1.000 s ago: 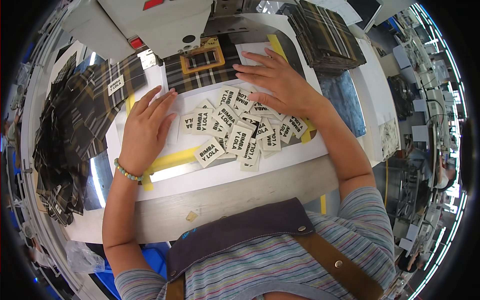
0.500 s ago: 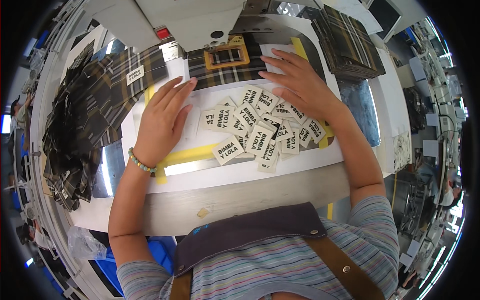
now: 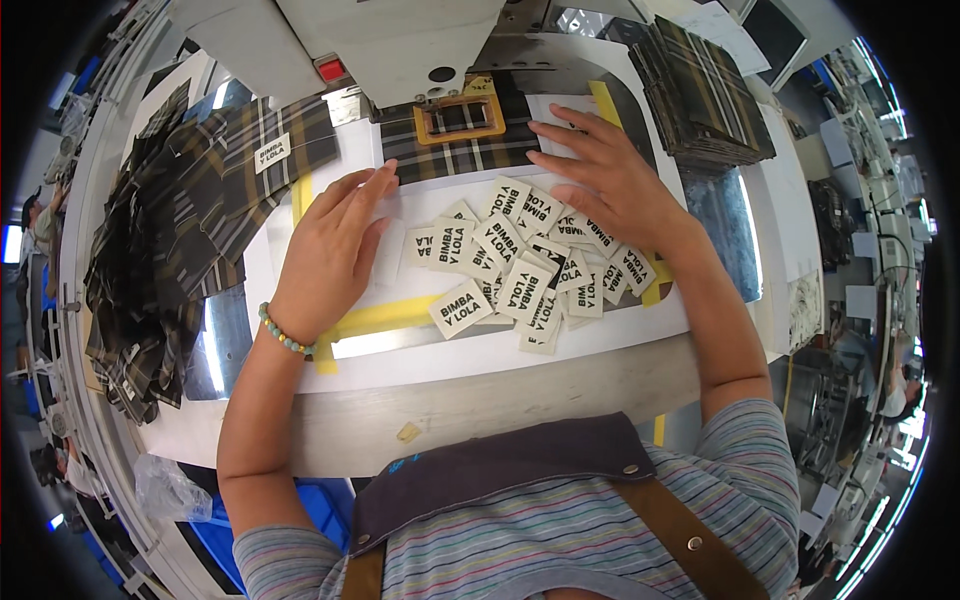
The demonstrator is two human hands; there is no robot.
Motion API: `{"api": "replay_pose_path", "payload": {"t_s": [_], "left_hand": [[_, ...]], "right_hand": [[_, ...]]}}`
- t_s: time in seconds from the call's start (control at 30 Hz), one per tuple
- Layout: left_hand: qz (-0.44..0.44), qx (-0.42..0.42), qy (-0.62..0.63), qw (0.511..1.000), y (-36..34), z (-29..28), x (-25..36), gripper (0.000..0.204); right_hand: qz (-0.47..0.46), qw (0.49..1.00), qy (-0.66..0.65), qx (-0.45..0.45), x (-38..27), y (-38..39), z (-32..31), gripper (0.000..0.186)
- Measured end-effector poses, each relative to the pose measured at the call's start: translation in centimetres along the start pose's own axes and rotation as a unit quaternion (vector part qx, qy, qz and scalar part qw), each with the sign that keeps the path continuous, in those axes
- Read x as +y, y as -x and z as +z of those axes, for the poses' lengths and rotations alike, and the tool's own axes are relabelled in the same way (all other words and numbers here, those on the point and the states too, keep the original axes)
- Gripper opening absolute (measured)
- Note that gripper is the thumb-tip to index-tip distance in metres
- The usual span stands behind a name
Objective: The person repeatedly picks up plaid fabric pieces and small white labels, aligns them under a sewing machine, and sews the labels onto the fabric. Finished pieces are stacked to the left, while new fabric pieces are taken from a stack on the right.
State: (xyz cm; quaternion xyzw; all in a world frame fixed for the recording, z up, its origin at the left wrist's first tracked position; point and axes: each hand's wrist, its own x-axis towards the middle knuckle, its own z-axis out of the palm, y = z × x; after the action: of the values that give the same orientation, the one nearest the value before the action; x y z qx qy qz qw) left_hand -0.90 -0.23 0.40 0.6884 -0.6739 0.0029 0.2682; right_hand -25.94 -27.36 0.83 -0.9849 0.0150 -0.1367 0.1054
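A dark plaid fabric piece (image 3: 450,160) lies under the grey sewing machine head (image 3: 400,45). An orange rectangular clamp frame (image 3: 460,139) rests on top of it. At the cloth's left edge is my left hand (image 3: 340,245), fingers stretched out and nearly together, thumb apart, holding nothing. On the other side my right hand (image 3: 615,185) lies open with spread fingertips by the fabric's right edge. Between my hands and nearer to me, several cream printed labels (image 3: 462,308) are heaped loosely. The cloth under the machine head is partly hidden.
Plaid pieces (image 3: 215,190) pile up at the left, one bearing a sewn label (image 3: 271,152). A neat stack of plaid pieces (image 3: 705,85) stands at the back right. Yellow tape (image 3: 395,314) edges the white work surface. A blue bin (image 3: 320,510) sits below the table.
The view has shifted slightly, moving the scene a little. My left fingers have drawn closer together. My right hand stays by the fabric's right edge, and the labels lie as before.
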Motion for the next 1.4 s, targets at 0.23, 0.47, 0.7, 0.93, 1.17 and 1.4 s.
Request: {"api": "replay_pose_path", "payload": {"t_s": [0.23, 0.47, 0.7, 0.93, 1.17, 1.4], "left_hand": [[0.001, -0.009, -0.017, 1.0, 0.2, 0.0, -0.5, 0.065], [-0.002, -0.036, -0.048, 0.998, -0.1, 0.0, -0.2, 0.058], [-0.024, -0.056, -0.062, 0.996, -0.3, 0.0, -0.3, 0.06], [-0.021, -0.021, -0.068, 0.997, 0.1, 0.2, -0.3, 0.057], [-0.019, 0.012, -0.044, 0.999, 0.2, -0.3, -0.2, 0.05], [0.015, 0.059, -0.021, 0.998, -0.1, -0.2, -0.9, 0.043]], "right_hand": [[0.003, 1.0, -0.007, -0.016, -0.1, 0.0, -0.3, 0.044], [-0.02, 1.0, 0.011, 0.005, -0.2, -0.3, -0.1, 0.05], [-0.013, 1.0, 0.017, 0.018, 0.0, -0.1, 0.0, 0.048], [0.074, 0.98, 0.04, 0.179, 1.0, 0.5, -5.7, 0.034], [0.131, 0.984, 0.116, 0.045, 2.0, 1.7, -6.1, 0.025], [0.048, 0.962, 0.268, 0.021, 3.1, 0.0, -1.5, 0.014]]}}
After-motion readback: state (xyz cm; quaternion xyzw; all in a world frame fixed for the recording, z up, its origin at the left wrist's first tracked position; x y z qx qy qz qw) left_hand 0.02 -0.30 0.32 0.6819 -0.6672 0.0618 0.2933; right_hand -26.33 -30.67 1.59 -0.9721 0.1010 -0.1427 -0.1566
